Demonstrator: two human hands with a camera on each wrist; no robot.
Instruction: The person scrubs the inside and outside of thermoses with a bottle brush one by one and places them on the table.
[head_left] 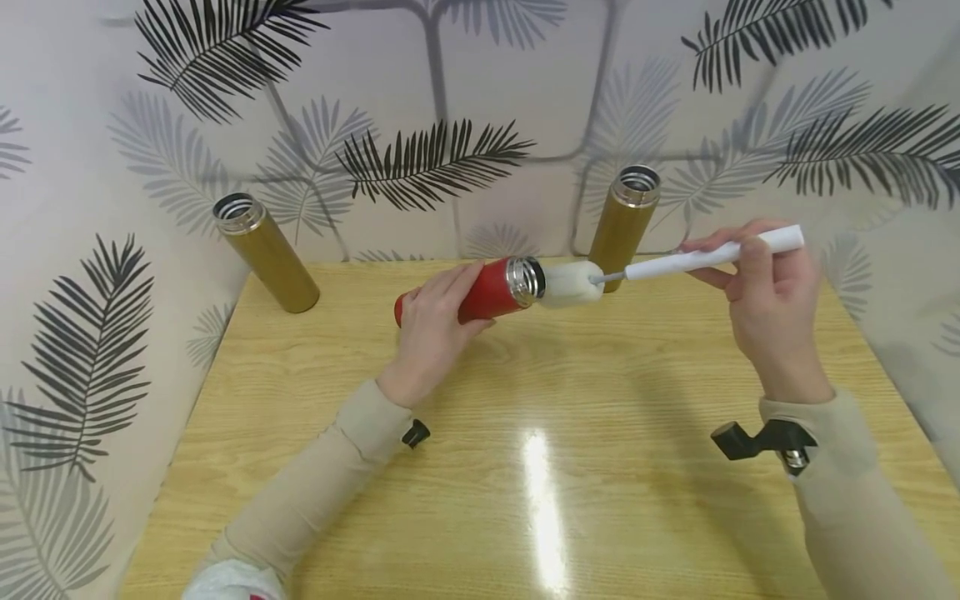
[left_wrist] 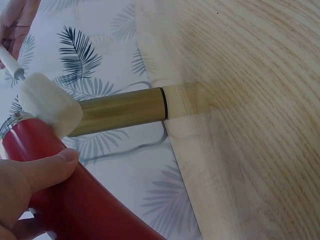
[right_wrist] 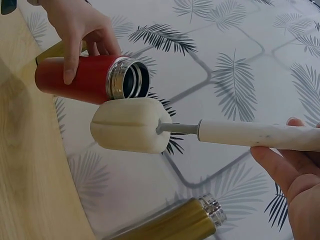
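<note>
My left hand (head_left: 435,329) grips a red thermos flask (head_left: 491,292) round its body. The flask is tilted well over, its uncapped steel mouth toward the right. In my right hand (head_left: 776,304) is the white handle of a bottle brush (head_left: 708,257), held between thumb and fingers. The brush's white sponge head (right_wrist: 131,125) is outside the flask, beside its mouth; in the right wrist view it overlaps the rim, and whether they touch I cannot tell. Behind the brush stands a gold flask (head_left: 624,218), also uncapped.
Another uncapped gold flask (head_left: 266,254) stands at the table's back left corner. The wooden table (head_left: 480,492) meets a wall (head_left: 510,200) with a leaf pattern along its back edge. A small black wrist camera (head_left: 765,439) sits on the right sleeve.
</note>
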